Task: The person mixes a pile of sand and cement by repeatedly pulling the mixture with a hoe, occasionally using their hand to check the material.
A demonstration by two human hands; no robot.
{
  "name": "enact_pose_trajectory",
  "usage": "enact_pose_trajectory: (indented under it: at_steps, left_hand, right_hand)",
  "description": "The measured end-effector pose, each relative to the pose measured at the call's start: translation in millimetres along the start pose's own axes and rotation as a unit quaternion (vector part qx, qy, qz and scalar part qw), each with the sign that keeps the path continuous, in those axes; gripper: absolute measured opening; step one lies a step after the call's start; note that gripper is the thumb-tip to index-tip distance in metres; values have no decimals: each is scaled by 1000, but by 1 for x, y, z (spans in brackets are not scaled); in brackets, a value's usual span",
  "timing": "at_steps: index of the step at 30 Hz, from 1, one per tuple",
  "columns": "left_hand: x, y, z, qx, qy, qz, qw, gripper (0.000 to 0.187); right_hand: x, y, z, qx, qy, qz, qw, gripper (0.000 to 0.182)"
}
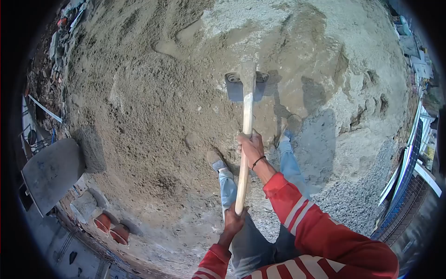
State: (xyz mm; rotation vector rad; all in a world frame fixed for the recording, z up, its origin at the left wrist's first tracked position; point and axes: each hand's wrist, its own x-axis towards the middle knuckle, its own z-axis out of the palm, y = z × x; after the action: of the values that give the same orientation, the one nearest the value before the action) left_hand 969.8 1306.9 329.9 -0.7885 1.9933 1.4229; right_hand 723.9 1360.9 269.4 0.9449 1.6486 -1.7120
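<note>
A shovel with a pale wooden handle (245, 139) points away from my body, its dark blade (235, 91) against the sandy ground. Near the lower end of the handle, my left hand (235, 220) is wrapped round the wood. Higher up, about midway along the handle, my right hand (251, 147) grips it, a dark band on the wrist. Wet-looking sand and gravel (153, 107) lie around the blade, with paler grey material (367, 37) to the right.
My feet stand on either side of the handle, the left shoe (215, 159) in sand. At the left are a grey metal tray-like object (53, 169), a pale bucket (84, 207) and two reddish buckets (102, 222). Metal bars (402, 209) lie at the right edge.
</note>
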Motion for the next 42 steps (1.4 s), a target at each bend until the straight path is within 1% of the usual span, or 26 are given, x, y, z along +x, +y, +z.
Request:
enact_pose_trajectory:
  at_steps: [2, 4, 5, 7, 8, 10, 11, 12, 14, 15, 18, 22, 23, 25, 26, 27, 29, 30, 32, 34, 35, 36, 38, 40, 41, 42]
  left_hand:
    - [70, 69, 57, -35, -11, 26, 999, 33]
    - [140, 118, 111, -81, 45, 184, 979, 30]
    - [170, 155, 125, -115, 20, 148, 982, 28]
    - [226, 202, 153, -143, 17, 173, 974, 27]
    - [245, 216, 166, -140, 9, 172, 975, 27]
    - [264, 218, 194, -127, 17, 180, 975, 27]
    - [269, 213, 206, -120, 32, 192, 974, 27]
    - [267, 194, 222, -100, 14, 129, 987, 29]
    - [241, 161, 251, -33, 18, 76, 996, 30]
    - [226, 150, 258, 25, 25, 25, 999, 30]
    - [201, 136, 258, 43, 48, 36, 997, 32]
    - [180, 125, 236, 16, -26, -85, 996, 39]
    - [174, 114, 233, 11, -22, -81, 996, 39]
    - [165, 105, 218, 17, -19, -55, 998, 40]
    - [165, 99, 210, -24, -59, -109, 992, 41]
    - [165, 100, 197, -31, -54, -105, 993, 41]
    - [164, 96, 169, -55, -69, -149, 985, 42]
    - [170, 78, 162, -38, -53, -123, 990, 42]
    - [167, 73, 115, -15, -50, -102, 993, 42]
    - [155, 71, 52, 0, -110, -92, 990, 42]
    - [138, 57, 24, -14, -82, -113, 990, 42]
    - [117, 40, -1, -10, -85, -89, 992, 43]
    - [65, 0, -44, 13, -59, -43, 997, 41]
    - [-7, -51, -100, 26, -50, -10, 998, 34]
    - [-45, -74, -127, 10, -40, -33, 999, 30]
    - [-82, -97, -155, 33, -27, -64, 997, 28]
  right_hand:
    - [39, -85, -45, -25, 13, -109, 994, 16]
    - [78, -149, -87, -105, 54, -196, 974, 29]
    - [99, -168, -105, -144, 80, -229, 960, 34]
    - [127, -191, -133, -253, 165, -257, 918, 40]
    - [148, -190, -148, -251, 169, -249, 920, 40]
    - [191, -169, -179, -391, 218, -278, 850, 46]
    - [204, -149, -193, -409, 207, -240, 855, 47]
    - [219, -125, -204, -425, 196, -204, 860, 47]
    - [243, -57, -232, -418, 142, -51, 896, 46]
    - [241, -30, -240, -452, 136, -58, 879, 46]
    - [213, -9, -236, -466, 118, -34, 876, 48]
    - [189, 1, -218, -453, 90, 30, 887, 38]
    - [181, 5, -212, -456, 90, 24, 885, 38]
    - [171, 23, -200, -594, 47, -57, 801, 25]
    - [173, 30, -194, -592, 38, -64, 802, 19]
    - [170, 31, -185, -590, 28, -72, 804, 15]
    - [168, 33, -164, -373, -14, 150, 916, 14]
    - [187, 71, -162, -282, 62, 116, 951, 14]
    - [176, 75, -141, -145, 14, 133, 980, 24]
    - [155, 76, -110, -58, 35, 142, 988, 29]
    - [139, 70, -88, -39, 49, 185, 981, 28]
    - [130, 76, -74, 10, -8, 206, 979, 29]
    - [95, 93, -28, 57, -2, 229, 972, 31]
    - [67, 135, 20, 68, -33, 249, 966, 32]
    - [53, 160, 38, 95, -40, 258, 961, 32]
    - [39, 203, 57, 93, -73, 324, 938, 33]
